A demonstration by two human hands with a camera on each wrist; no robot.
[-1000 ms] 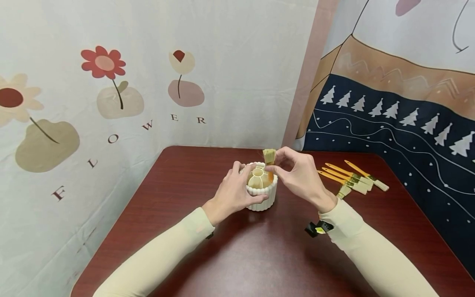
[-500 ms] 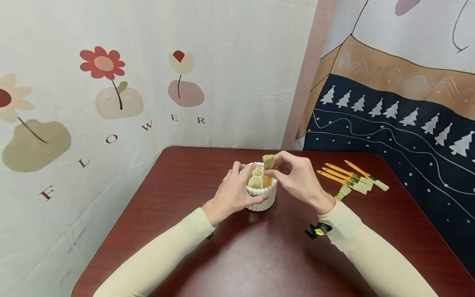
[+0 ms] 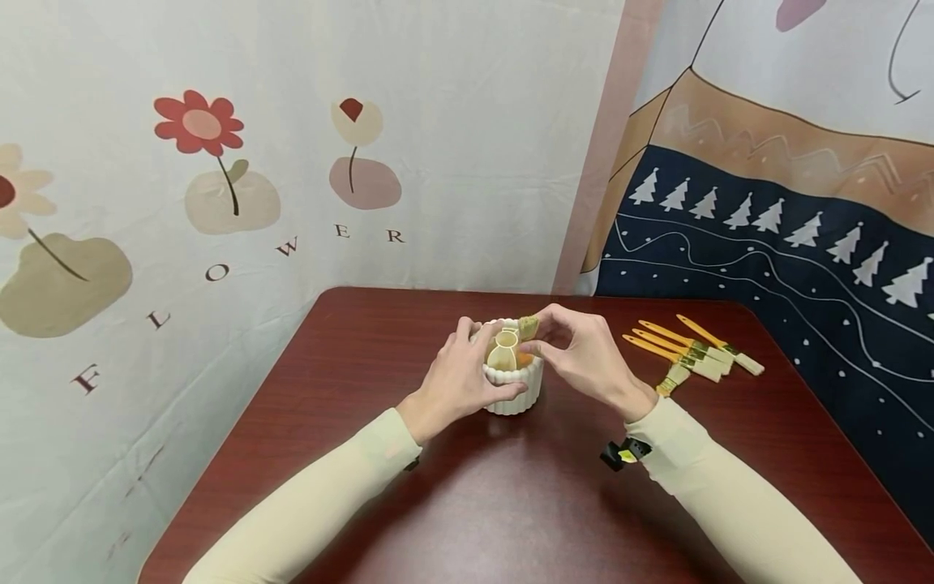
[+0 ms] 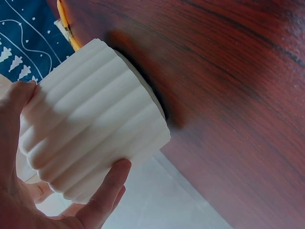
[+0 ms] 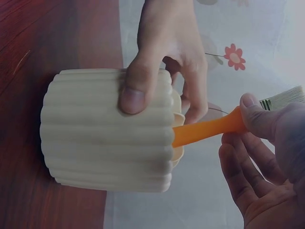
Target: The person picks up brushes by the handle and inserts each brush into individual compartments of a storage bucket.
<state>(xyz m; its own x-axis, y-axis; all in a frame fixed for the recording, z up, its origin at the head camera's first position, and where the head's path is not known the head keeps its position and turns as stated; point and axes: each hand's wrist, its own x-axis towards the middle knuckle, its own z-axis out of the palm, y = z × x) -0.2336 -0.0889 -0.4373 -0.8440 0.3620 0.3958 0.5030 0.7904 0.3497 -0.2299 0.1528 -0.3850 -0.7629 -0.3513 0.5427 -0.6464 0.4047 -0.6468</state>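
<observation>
A person's hands work over a fluted, cream-white holder [image 3: 514, 397] standing upright near the far edge of a desk [image 3: 496, 503]. The left hand [image 3: 456, 369] is spread around its scalloped rim, thumb against one side and fingers on the other. The right hand [image 3: 591, 353] pinches a brush [image 5: 207, 130] between thumb and fingers near the metal ferrule, pale bristles uppermost, the smooth orange handle reaching down through the holder's opening. A rounded divider [image 3: 503, 357] with a ringed top rises inside. To the right lie more flat brushes [image 3: 693, 357], yellow-handled with pale bristles, clustered on the desk's reddish-brown, wood-grained surface, which shines under the light. Behind hangs a whitish, creased cloth [image 3: 481, 146] printed with flowers and the letters of "FLOWER"; at right, a navy-and-tan hanging [image 3: 730, 259] carries white fir trees and dots.
</observation>
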